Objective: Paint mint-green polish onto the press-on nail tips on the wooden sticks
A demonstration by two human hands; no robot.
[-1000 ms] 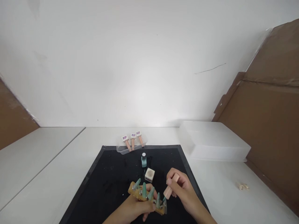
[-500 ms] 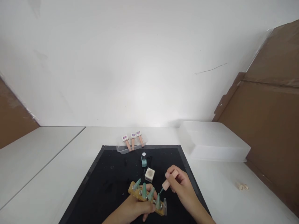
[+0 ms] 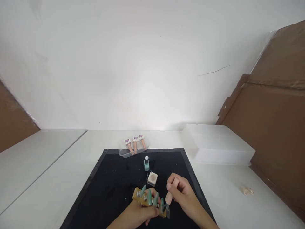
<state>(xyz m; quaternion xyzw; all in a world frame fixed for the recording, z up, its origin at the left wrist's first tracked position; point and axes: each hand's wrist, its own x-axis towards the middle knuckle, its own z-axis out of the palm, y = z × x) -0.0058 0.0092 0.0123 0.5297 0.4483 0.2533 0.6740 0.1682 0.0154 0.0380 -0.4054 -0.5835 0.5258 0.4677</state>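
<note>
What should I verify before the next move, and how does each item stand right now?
1. Holder gripped by the left hand: ok.
2. Cap gripped by the right hand: ok, its brush angled down at the holder's near end.
3. Brush touching the nearest green nail: cannot tell; they overlap in this view.
4. Clear nail coated green like the others: not ok, it looks see-through.
5. Green bottle upright and closed: ok.
6. Coating on the nails dry: cannot tell.
</note>
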